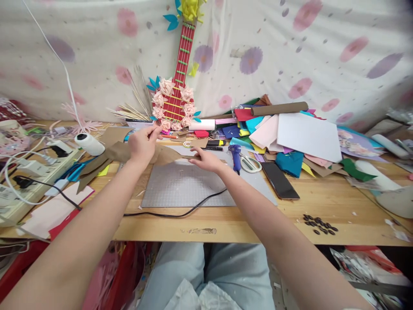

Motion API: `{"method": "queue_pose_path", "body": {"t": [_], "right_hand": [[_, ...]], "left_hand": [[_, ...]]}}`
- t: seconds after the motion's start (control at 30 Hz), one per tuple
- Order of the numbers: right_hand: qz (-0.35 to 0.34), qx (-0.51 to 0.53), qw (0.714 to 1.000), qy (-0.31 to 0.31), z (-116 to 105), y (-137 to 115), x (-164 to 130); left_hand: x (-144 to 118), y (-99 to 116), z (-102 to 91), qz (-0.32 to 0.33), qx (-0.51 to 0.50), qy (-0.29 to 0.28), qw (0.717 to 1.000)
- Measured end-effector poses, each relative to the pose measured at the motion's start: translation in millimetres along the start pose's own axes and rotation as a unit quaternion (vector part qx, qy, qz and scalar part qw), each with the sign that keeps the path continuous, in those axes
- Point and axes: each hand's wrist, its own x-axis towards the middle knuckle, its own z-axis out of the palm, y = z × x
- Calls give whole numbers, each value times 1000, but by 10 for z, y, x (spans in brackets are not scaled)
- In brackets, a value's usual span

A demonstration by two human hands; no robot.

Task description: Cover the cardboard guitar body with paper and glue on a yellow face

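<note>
Nearest, a black cable trails over the front of the worktop and across the corner of the grey cutting mat; a forearm dragging back could likely catch it and tug whatever it feeds; beyond it, the right hand lies flat, fingers pressed together on the edge of the brown paper, while the left hand lifts the other end, thumb and fingers pinching its top edge; pulled against the pinned side, such thin stock might tear or crease; the sheet looks matte, tan, wrinkled and irregularly cut, lying at the far edge of the mat and running left towards a white thread spool; scissors and a blue glue gun lie just right of the hand, where a careless sweep could knock them; farthest, a paper guitar leans on the flowered cloth
</note>
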Motion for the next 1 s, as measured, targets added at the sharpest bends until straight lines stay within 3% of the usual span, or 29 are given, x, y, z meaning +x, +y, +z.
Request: {"method": "queue_pose_path", "body": {"t": [0.17, 0.23, 0.33, 0.37, 0.4, 0.5, 0.6, 0.73, 0.9, 1.0], "right_hand": [[25, 189, 980, -59, -276, -183, -22], [44, 290, 948, -123, -309, -225, -75], [75, 405, 880, -237, -220, -193, -158], [82, 417, 870, -252, -162, -153, -172], [89, 412, 873, -246, -100, -103, -174], [101, 297, 939, -142, 54, 64, -118], [99, 179, 976, -80, 90, 163, -25], [78, 68, 990, -95, 51, 158, 29], [84, -22, 995, -44, 104, 142, -1], [96, -61, 993, -10, 142, 113, -45]], "left_hand": [[-114, 438, -66, 236, 69, 3, 969], [-153, 451, -4, 272, 85, -12, 959], [-250, 302, 159, 264, 108, -60, 957], [-297, 224, 220, 256, 114, -88, 956], [-348, 138, 280, 250, 119, -118, 954], [-483, -124, 414, 235, 120, -198, 944], [-516, -333, 446, 185, 109, -194, 957], [-429, -465, 356, 119, 121, -146, 975], [-437, -498, 280, 230, 165, -232, 931], [-507, -528, 324, 255, 215, -275, 902]]}}
